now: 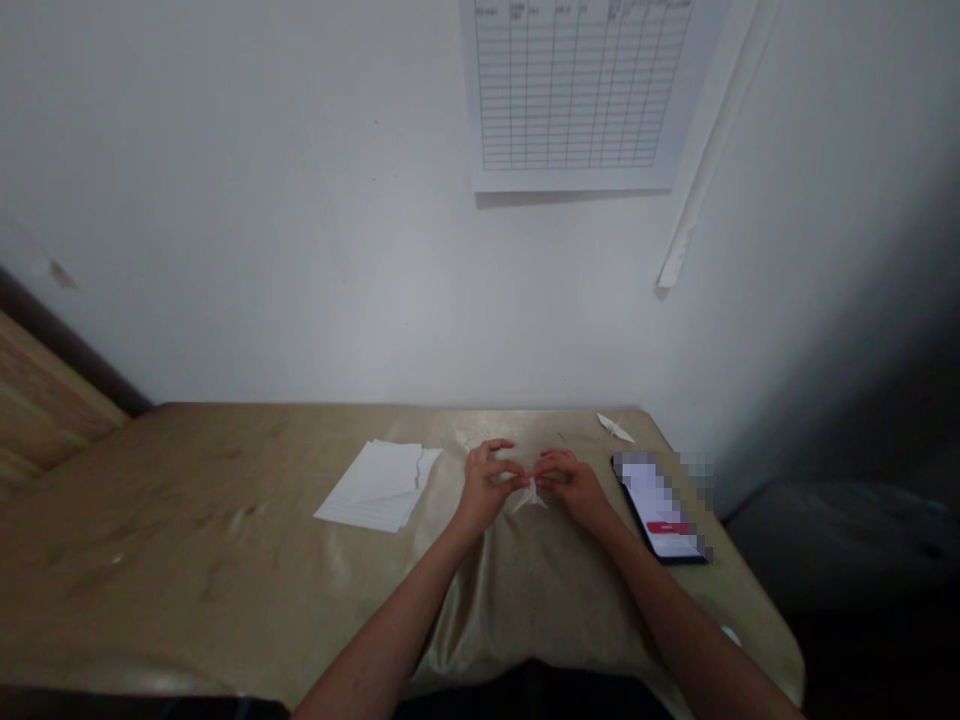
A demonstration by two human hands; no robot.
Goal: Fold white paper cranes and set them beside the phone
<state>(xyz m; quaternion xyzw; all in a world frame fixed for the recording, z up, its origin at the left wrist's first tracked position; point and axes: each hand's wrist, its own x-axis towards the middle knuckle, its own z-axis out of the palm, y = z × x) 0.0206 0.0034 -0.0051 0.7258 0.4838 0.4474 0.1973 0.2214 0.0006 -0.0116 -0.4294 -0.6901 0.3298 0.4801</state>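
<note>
Between my two hands is a small piece of folded white paper [531, 496], its lower end spreading into points toward me. My left hand [489, 480] pinches it from the left with thumb and forefinger, the other fingers raised. From the right, my right hand [571, 484] pinches the same paper, its fingertips almost meeting the left ones. The fingers hide the upper part of the fold. Left of my hands lies a stack of white paper sheets [375, 487], the top one with a torn right edge.
A smartphone [664, 510] with a lit, partly blurred screen lies right of my right hand. Another folded white paper piece [616, 428] rests near the far right corner. A glossy tan cloth [225, 560] covers the table. Behind, a printed chart [574, 100] hangs on the wall.
</note>
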